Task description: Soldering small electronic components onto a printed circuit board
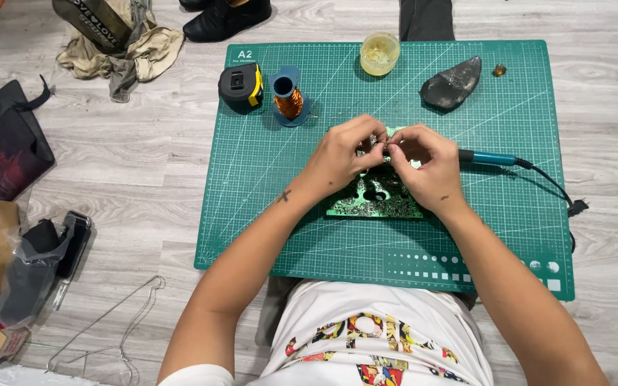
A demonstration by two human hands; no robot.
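Grip: both hands pinch circuit board.

Cutting mat lies open left of and before the circuit board. Obstructions: tape measure and copper wire spool behind left, soldering iron and its cord to the right.

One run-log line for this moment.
left hand: pinching small part | right hand: pinching same part | over green circuit board | on green cutting mat

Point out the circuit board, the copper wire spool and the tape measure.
circuit board [380,204], head view, bare lower edge.
copper wire spool [289,101], head view, wound copper middle.
tape measure [239,86], head view, black top.
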